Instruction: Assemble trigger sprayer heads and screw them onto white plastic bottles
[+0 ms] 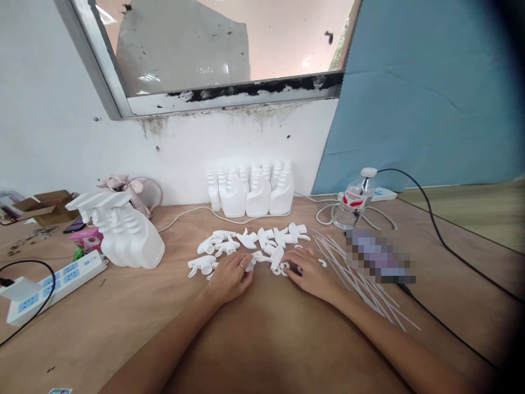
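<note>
My left hand (232, 275), with a ring on one finger, is curled on the table around a small white plastic sprayer part (250, 265), most of it hidden by the fingers. My right hand (310, 271) rests on the table with thumb and fingers apart, beside small white washers (284, 265). Between the hands a white trigger sprayer head (275, 256) stands on the tabletop. Several more trigger sprayer heads (246, 239) lie loosely beyond both hands. Thin white dip tubes (361, 279) are spread beside my right forearm.
White bottles (257, 192) stand against the wall. Bottles with sprayer heads fitted (133, 235) are at left, behind a power strip (57, 287). At right are a water bottle (353, 201), a blurred-out device (379, 257) and a black cable (430, 202). A cardboard box (47, 208) sits far left.
</note>
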{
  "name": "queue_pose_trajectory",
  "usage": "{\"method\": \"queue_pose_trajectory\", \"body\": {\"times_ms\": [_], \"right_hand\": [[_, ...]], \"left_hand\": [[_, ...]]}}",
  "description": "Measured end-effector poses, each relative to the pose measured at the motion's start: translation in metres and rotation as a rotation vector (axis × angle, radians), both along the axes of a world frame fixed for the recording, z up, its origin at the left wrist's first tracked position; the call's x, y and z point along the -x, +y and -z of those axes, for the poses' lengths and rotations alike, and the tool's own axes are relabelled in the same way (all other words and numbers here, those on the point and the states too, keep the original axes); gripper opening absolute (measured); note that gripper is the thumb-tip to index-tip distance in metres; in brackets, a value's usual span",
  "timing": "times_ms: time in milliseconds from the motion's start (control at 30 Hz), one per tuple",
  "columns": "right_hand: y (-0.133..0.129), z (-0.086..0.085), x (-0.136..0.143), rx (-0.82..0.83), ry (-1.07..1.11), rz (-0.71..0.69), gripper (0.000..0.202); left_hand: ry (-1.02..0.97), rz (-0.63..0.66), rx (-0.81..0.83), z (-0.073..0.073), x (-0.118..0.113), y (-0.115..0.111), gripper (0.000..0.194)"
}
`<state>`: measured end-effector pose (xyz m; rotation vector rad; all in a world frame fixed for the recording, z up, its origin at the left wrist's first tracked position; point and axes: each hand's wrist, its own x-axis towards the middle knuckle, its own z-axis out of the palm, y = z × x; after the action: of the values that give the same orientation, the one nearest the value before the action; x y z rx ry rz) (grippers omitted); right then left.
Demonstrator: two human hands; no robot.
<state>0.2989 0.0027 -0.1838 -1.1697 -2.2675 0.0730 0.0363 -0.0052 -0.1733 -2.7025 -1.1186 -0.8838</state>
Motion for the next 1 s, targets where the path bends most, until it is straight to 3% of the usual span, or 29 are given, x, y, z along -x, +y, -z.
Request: {"method": "queue_pose_trajectory", "body": {"times_ms": [133, 333, 433, 567, 733, 1000], "right_hand": [[-0.004, -0.007, 0.002, -0.114, 0.044, -0.030, 0.009], [-0.017, -0.015, 0.010, -0.254, 0.300, -0.045, 0.015], [-0.029, -0.017, 0.020, -0.292, 0.353, -0.076, 0.020], [-0.042, -0.017, 0.037, -0.261, 0.362, -0.171, 0.024], [-0.044, -0.015, 0.042, -0.015, 0.243, -0.404, 0.018], [-0.041, -0.017, 0.031, -0.023, 0.233, -0.431, 0.027]], "left_hand": [[-0.191, -0.010, 0.060, -0.007, -0.003, -0.013, 0.028], [-0.320, 0.012, 0.568, 0.004, -0.022, -0.031, 0.042], [-0.339, 0.074, 0.727, 0.007, -0.030, -0.033, 0.053], [-0.358, 0.136, 0.769, 0.004, -0.031, -0.033, 0.056], [-0.312, 0.081, 0.747, 0.003, -0.028, -0.033, 0.051], [-0.321, 0.121, 0.740, 0.002, -0.024, -0.031, 0.049]]}}
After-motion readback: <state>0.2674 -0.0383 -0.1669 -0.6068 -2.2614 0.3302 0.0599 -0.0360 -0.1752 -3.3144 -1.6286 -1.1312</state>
